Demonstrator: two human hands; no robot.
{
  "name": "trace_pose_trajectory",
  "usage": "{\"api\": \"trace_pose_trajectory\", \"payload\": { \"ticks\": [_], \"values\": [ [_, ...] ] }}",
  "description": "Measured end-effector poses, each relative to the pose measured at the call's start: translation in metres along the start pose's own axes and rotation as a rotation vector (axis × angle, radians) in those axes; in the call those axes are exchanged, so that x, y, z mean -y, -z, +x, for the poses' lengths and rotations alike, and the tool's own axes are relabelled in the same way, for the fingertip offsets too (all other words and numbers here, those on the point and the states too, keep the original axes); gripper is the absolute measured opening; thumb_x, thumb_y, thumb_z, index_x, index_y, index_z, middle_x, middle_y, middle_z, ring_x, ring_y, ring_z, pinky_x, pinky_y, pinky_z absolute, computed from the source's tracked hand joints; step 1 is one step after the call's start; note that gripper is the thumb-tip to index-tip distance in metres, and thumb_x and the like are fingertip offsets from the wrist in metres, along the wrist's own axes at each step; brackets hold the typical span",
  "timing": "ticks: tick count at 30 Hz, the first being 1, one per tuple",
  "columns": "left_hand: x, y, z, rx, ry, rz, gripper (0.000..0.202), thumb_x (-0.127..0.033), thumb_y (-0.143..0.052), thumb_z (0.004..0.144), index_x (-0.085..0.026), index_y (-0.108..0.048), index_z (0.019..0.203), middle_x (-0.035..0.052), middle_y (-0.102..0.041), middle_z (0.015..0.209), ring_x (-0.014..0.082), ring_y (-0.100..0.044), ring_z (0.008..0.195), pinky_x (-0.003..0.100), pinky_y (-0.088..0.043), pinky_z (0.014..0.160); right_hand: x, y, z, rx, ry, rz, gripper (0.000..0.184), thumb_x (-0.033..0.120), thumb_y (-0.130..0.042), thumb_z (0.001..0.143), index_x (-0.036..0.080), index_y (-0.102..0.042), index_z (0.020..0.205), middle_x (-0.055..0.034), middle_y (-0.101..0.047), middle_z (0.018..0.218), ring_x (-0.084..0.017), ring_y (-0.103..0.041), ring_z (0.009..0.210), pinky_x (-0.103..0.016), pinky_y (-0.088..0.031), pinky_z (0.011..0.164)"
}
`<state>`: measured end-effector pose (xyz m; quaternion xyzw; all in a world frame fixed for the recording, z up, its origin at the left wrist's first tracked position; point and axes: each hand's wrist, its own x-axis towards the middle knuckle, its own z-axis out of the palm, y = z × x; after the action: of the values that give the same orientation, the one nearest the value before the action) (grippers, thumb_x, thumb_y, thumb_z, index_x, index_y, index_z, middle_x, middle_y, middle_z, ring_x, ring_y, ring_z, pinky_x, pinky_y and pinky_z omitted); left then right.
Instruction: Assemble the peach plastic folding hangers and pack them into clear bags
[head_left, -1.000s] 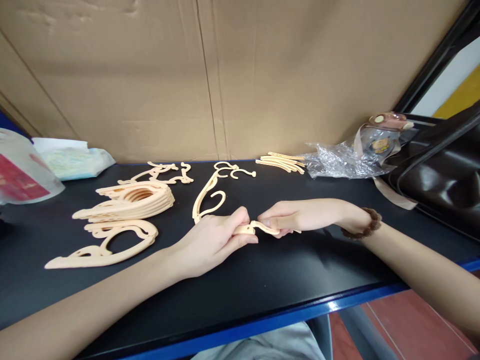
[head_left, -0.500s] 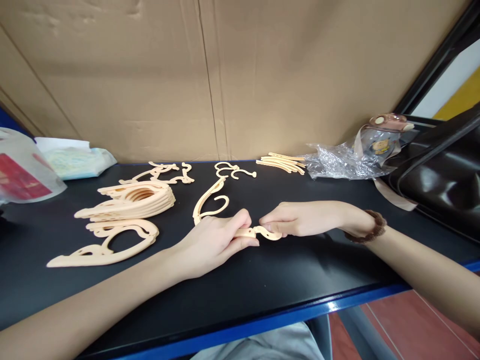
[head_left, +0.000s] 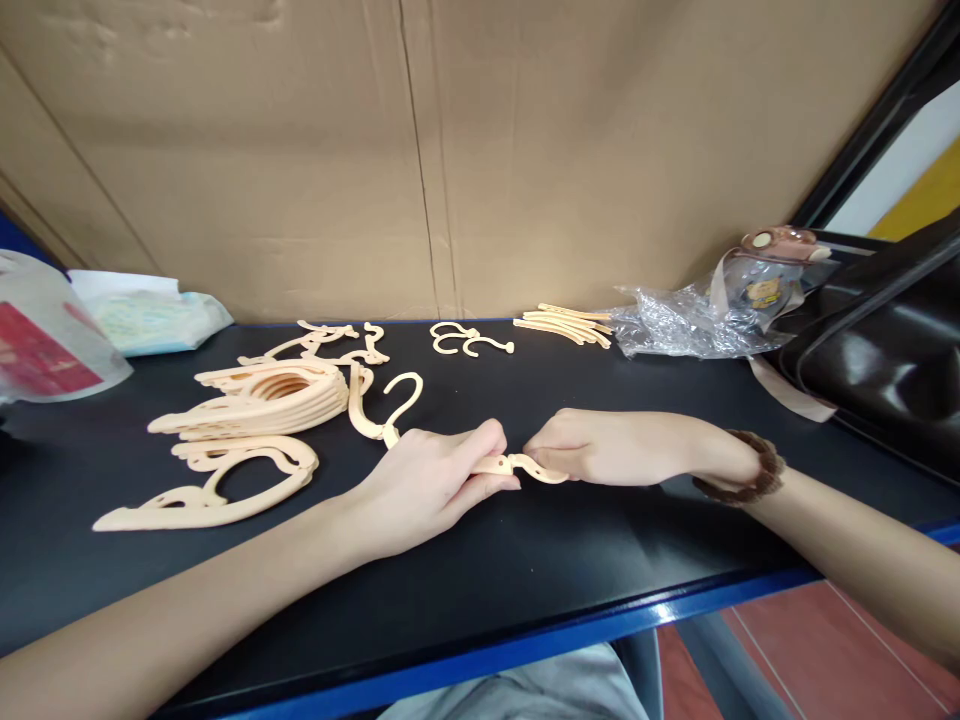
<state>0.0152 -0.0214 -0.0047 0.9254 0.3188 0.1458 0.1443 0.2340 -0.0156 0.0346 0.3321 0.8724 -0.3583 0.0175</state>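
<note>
My left hand (head_left: pixel 435 485) is closed around a cream folding clothes hanger (head_left: pixel 359 405), held low above the black table. Beyond the knuckles, the hook (head_left: pixel 409 395) and one bent arm of the hanger stick out to the far left. A jointed part emerges between thumb and fingers and meets a small curved end piece (head_left: pixel 546 474). My right hand (head_left: pixel 604 447) pinches that end piece, its fingertips partly hidden. To the left lies a folded hanger (head_left: pixel 232 516), with a stack of folded hangers (head_left: pixel 319 415) just behind it.
Loose hooks (head_left: pixel 472 337) lie at the back middle, and more hanger parts (head_left: pixel 300 350) at the back left. Several thin strips (head_left: pixel 566 325) lie beside crinkled clear plastic (head_left: pixel 675 325). A black bag (head_left: pixel 885 340) stands right, a tissue pack (head_left: pixel 176 325) left. Cardboard (head_left: pixel 300 170) walls the back.
The hanger's far arm and hook have swung left, toward the stack. My right hand has shifted slightly right and its wrist has turned. My left hand stays almost in place.
</note>
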Motion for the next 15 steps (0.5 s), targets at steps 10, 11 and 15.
{"api": "trace_pose_trajectory", "payload": {
  "ticks": [10, 11, 15],
  "values": [
    [-0.0006, 0.0017, -0.0009, 0.028, 0.013, -0.062, 0.025, -0.046, -0.034, 0.096, -0.024, -0.033, 0.083, -0.0074, -0.047, 0.059, 0.0130, -0.046, 0.047, 0.022, -0.028, 0.048, 0.0041, -0.0055, 0.0013, -0.042, 0.013, -0.074, 0.027, 0.020, -0.032, 0.092, 0.018, -0.040, 0.066, 0.0040, -0.041, 0.062, -0.009, -0.036, 0.056, -0.025, -0.030, 0.055],
    [-0.0007, 0.0016, -0.0011, 0.032, 0.011, -0.064, 0.025, -0.045, -0.033, 0.097, -0.024, -0.032, 0.083, -0.0073, -0.048, 0.059, 0.0131, -0.047, 0.048, 0.022, -0.028, 0.048, 0.0038, -0.0055, 0.0012, -0.043, 0.014, -0.082, 0.027, 0.020, -0.032, 0.092, 0.018, -0.040, 0.066, 0.0040, -0.041, 0.062, -0.009, -0.036, 0.056, -0.025, -0.030, 0.055],
    [-0.0011, 0.0012, -0.0003, 0.056, -0.013, -0.050, 0.024, -0.044, -0.034, 0.097, -0.024, -0.032, 0.085, -0.0069, -0.051, 0.062, 0.0135, -0.050, 0.050, 0.022, -0.029, 0.049, 0.0038, -0.0067, -0.0003, -0.046, 0.010, -0.131, 0.026, 0.018, -0.034, 0.091, 0.017, -0.039, 0.065, 0.0044, -0.042, 0.059, -0.008, -0.035, 0.053, -0.024, -0.028, 0.052]
  ]
}}
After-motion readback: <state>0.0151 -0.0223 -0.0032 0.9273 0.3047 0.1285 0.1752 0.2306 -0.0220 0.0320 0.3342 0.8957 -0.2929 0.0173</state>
